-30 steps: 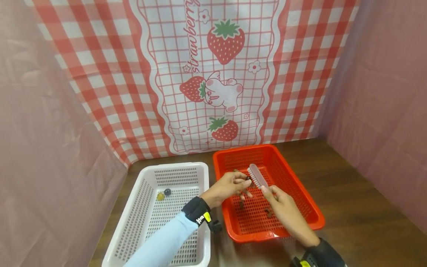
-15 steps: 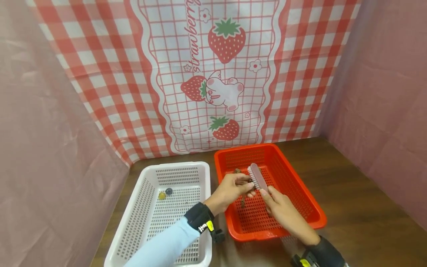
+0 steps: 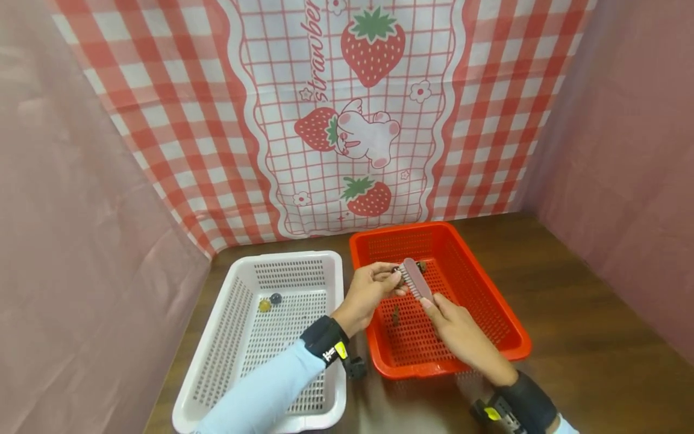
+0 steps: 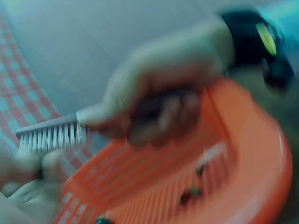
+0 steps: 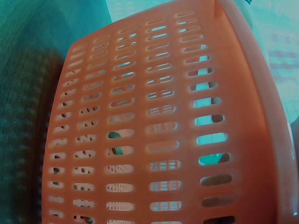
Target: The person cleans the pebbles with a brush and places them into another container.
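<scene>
Over the red basket (image 3: 417, 369), my right hand (image 3: 461, 331) grips a pink-backed brush (image 3: 417, 279) by its handle, white bristles facing left. My left hand (image 3: 363, 296) pinches a small dark thing (image 3: 397, 270) against the bristle side; its kind is too small to tell. In the left wrist view, the brush bristles (image 4: 53, 136) sit just above the blurred left fingers (image 4: 28, 175). Small brown, irregular pieces (image 3: 396, 314) lie in the red basket, another (image 3: 422, 266) behind the brush. The right wrist view shows mostly the basket's slotted outer wall (image 5: 140, 102).
Left of the red basket stands a white perforated basket (image 3: 293, 257) holding a yellow ball (image 3: 264, 305) and a dark grey ball (image 3: 276, 298). Both baskets stand on a dark wooden table (image 3: 585, 337). A checked strawberry cloth (image 3: 347, 120) hangs behind, with pink cloth at both sides.
The left hand has brought the small dark thing closer against the bristles. A brown piece near the right hand is now hidden. The head view has tilted slightly downward.
</scene>
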Demonstrator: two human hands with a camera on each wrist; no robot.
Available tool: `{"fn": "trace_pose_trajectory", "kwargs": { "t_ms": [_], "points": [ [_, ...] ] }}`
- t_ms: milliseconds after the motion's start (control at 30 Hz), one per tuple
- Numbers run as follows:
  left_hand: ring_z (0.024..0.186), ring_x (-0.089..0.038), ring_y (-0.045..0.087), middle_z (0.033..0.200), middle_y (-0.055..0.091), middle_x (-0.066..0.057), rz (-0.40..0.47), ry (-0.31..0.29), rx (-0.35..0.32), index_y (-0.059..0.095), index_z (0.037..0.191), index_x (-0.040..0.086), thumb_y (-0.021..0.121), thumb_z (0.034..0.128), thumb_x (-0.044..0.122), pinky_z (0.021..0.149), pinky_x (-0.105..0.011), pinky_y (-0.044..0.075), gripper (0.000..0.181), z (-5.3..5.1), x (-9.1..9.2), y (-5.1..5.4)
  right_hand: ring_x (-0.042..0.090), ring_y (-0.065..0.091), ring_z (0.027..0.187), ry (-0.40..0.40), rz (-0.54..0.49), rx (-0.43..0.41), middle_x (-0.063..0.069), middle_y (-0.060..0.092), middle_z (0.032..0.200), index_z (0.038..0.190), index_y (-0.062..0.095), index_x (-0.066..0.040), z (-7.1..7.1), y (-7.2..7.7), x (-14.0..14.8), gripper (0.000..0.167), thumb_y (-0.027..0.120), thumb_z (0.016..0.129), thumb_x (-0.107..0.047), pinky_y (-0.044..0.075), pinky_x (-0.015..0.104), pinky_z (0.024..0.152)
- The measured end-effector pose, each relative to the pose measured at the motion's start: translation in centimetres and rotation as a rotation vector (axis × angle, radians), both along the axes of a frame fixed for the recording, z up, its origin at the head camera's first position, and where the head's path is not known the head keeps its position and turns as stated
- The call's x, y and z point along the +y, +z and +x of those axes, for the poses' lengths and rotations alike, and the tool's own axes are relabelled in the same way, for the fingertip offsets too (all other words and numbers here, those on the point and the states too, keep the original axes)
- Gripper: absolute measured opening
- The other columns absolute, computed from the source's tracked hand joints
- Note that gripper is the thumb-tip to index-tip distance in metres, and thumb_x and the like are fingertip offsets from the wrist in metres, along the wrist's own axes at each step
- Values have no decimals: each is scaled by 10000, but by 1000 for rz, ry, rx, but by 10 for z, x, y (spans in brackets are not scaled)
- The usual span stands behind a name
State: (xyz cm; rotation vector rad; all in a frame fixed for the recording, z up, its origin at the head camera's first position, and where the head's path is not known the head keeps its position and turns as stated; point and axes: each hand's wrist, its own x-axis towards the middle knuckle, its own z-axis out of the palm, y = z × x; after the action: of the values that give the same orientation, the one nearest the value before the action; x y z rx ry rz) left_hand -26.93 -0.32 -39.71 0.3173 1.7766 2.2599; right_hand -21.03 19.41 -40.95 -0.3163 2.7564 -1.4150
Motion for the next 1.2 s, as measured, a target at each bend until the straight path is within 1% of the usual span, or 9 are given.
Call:
{"fn": "trace_pose_trajectory", "kwargs": {
  "t_ms": [133, 267, 333, 500, 733, 833, 900, 967, 1200],
  "points": [
    [733, -155, 702, 1008, 726, -185, -83, -92, 59, 583, 1310, -128, 621, 1008, -23, 802, -370, 621, 321, -2, 2, 0, 147, 435, 583, -20, 0, 8, 7, 463, 693, 1048, 570, -83, -2, 4, 2, 359, 463, 1104, -421, 364, 263, 523],
    [737, -148, 701, 991, 729, -189, -8, 66, 57, 606, 1288, -113, 627, 1013, 8, 781, -336, 618, 301, -2, 2, 5, 141, 424, 582, 7, -9, 4, 7, 457, 699, 1053, 559, -83, -4, 6, 0, 372, 462, 1101, -439, 358, 258, 525],
    [740, -147, 703, 987, 736, -184, -18, 78, 50, 616, 1305, -95, 628, 1017, 25, 812, -380, 618, 312, -1, 3, 6, 134, 412, 577, 0, -3, 14, 4, 446, 697, 1049, 556, -76, -3, 7, -1, 383, 463, 1099, -445, 350, 254, 523],
    [719, -154, 710, 960, 744, -209, -198, -98, 118, 651, 1310, -49, 651, 1008, 38, 860, -556, 586, 314, 4, 6, 4, 134, 423, 555, -51, -56, 3, 7, 457, 667, 1011, 526, -68, 3, 6, 0, 371, 472, 1100, -424, 349, 257, 495],
    [730, -161, 698, 960, 742, -131, -37, 126, 63, 687, 1265, -6, 674, 992, 36, 827, -458, 614, 276, 10, 11, 1, 135, 416, 558, -26, -79, -43, 13, 455, 671, 1024, 524, -80, 1, 2, -2, 390, 479, 1089, -461, 354, 249, 508],
    [706, -131, 697, 923, 750, -152, -118, 35, 75, 709, 1247, -10, 680, 988, 37, 743, -348, 621, 265, 12, 12, -3, 135, 404, 550, -44, -66, -51, 8, 447, 666, 1035, 535, -84, 1, 1, -1, 402, 473, 1087, -478, 343, 251, 498],
    [686, -116, 699, 885, 754, -149, -216, -54, 113, 722, 1217, -20, 686, 985, 45, 714, -330, 619, 244, 14, 12, -4, 135, 411, 544, -57, -69, -49, 6, 447, 659, 1038, 539, -80, 3, 1, 0, 397, 470, 1092, -467, 344, 254, 490],
    [690, -121, 703, 887, 755, -143, -247, -82, 131, 720, 1211, -31, 684, 986, 43, 732, -364, 626, 240, 14, 11, -4, 136, 421, 543, -64, -78, -36, 4, 447, 654, 1018, 534, -78, 3, 2, -1, 381, 474, 1096, -446, 352, 256, 490],
    [765, -149, 687, 998, 721, -157, 9, 180, 37, 660, 1269, -48, 649, 1009, 44, 819, -369, 609, 276, 10, 7, 2, 143, 395, 558, -22, -39, -31, 4, 429, 685, 1062, 558, -83, -1, 4, -6, 393, 474, 1090, -465, 338, 257, 507]
  ]
}}
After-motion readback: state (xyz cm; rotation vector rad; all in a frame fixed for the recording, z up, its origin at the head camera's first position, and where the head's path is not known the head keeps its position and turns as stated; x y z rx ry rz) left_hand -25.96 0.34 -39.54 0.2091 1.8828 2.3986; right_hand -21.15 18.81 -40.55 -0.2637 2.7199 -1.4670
